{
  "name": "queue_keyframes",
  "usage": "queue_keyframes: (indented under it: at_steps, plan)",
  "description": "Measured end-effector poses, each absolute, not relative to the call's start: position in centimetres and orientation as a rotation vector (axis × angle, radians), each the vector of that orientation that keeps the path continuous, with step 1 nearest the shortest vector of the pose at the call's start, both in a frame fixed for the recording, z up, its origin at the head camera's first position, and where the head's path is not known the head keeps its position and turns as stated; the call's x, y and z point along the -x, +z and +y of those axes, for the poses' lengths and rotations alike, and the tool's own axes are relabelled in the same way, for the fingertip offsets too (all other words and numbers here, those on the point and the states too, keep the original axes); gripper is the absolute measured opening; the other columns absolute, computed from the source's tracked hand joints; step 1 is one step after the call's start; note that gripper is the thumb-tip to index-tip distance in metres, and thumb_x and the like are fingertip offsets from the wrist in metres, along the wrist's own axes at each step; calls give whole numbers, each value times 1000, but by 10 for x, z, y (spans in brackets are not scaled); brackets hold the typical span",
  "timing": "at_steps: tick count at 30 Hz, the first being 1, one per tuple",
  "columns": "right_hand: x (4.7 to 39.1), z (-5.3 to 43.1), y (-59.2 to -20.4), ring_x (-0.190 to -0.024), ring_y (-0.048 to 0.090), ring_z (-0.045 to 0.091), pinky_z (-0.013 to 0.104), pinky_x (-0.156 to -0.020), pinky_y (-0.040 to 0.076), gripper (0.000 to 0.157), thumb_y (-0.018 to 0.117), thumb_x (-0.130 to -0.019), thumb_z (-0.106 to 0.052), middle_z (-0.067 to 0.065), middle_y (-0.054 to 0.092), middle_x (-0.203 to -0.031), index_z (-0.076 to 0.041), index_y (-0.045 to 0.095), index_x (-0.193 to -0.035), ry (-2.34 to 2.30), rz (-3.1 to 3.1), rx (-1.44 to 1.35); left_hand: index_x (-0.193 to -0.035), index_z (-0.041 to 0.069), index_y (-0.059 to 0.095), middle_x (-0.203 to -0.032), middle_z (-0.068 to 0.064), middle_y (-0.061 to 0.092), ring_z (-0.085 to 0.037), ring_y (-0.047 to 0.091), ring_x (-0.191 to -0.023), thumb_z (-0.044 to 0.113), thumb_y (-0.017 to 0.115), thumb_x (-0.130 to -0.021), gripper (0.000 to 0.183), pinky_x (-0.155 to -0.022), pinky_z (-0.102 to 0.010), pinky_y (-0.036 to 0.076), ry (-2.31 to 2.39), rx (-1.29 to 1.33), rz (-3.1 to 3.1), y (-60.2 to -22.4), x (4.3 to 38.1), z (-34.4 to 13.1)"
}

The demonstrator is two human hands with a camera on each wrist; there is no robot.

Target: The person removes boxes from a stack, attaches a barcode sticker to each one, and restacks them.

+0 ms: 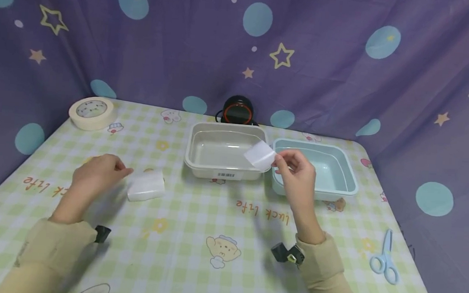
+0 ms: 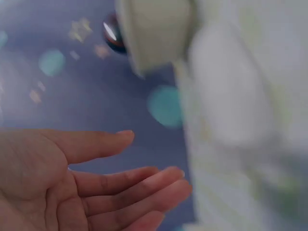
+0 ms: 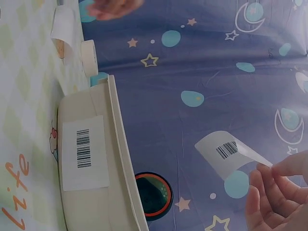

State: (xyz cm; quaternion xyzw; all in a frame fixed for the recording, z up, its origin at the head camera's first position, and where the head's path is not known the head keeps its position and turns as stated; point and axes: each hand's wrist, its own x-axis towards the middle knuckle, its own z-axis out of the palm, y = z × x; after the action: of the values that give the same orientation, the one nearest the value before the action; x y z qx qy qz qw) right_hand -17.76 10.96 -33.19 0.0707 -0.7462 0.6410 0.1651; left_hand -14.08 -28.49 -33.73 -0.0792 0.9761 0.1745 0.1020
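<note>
"Purple curtain [image 1: 209,36] with stars and blue blobs, then a checked tablecloth [image 1: 181,211]. What stands on it?"

"Two bins side by side: a grey bin [image 1: 204,173], and a blue bin [image 1: 321,196] to its right. The grey one wears a stuck label [image 3: 101,178] with a barcode on its front."

"And the hands?"

"The left hand [image 1: 98,173] is idle, thumb and fingers spread apart, with nothing between them. It hangs just beside some curled white paper [image 1: 147,186] (backing sheet, I'd guess)."

"Does the right hand [image 1: 298,173] have hold of anything?"

"Yes, thumb and fingertips are closed in a pinch on one end of a loose label [image 3: 226,153]."

"So which step is this?"

"My judgement: the label is off its backing and on its way to a bin. As the grey one has its own, the blue one seems the likelier place."

"What would the next move call for?"

"Probably lining the label up with the blue bin's front wall, plain face towards it, then smoothing it down, perhaps with the left hand steadying the bin. The free end could fold onto itself."

"Where exactly is it relative to the grip?"

"It sticks out beyond the fingertips to the left, bending a little, held in the air and clear of the grey bin. Its barcode shows in the right wrist view; the head view shows only the blank side."
</note>
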Motion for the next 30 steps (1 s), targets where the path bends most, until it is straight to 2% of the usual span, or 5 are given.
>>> queue_keyframes:
  at_steps: [3, 7, 12, 18, 30]
  plan:
    - [178, 109, -332, -73, 64, 4, 21, -66, 58, 12, 63, -90, 0, -1, 66, -80, 10, 62, -96, 1834, -2125, -205, -112, -1, 65, -107, -19, 70, -34, 65, -87, 33, 59, -95, 38, -60, -42, 49, 520, 142, 3009, -318, 135, -251]
    - [176, 106, -333, -73, 64, 4, 20, -66, 57, 12, 64, -90, -1, -3, 66, -79, 10, 63, -95, 1849, -2126, -215, -113, 4, 67, -107, -14, 73, -33, 68, -96, 27, 61, -95, 30, -70, -48, 52, 666, -66, 3103, -295, 129, -201]
    - [174, 103, -334, -73, 64, 4, 17, -64, 56, 11, 65, -90, -1, -2, 66, -79, 9, 64, -94, 1847, -2133, -235, -110, 7, 69, -105, -9, 74, -26, 70, -95, 20, 66, -92, 23, -78, -46, 54, 896, -347, 3161, -285, 127, -146]
    - [173, 100, -335, -72, 65, 10, 22, -64, 58, 10, 65, -90, -2, -3, 66, -76, 7, 65, -93, 1854, -2139, -243, -109, 8, 71, -107, -5, 74, -21, 71, -94, 18, 72, -86, 25, -79, -40, 57, 995, -620, 3209, -287, 129, -99]
    - [166, 91, -337, -74, 64, 3, 24, -62, 59, 8, 65, -89, -1, 23, 68, -86, 6, 65, -93, 1801, -2194, -309, -114, 8, 70, -107, -6, 73, -20, 70, -94, 17, 74, -85, 30, -78, -39, 57, 1024, -673, 3226, -299, 139, -65]
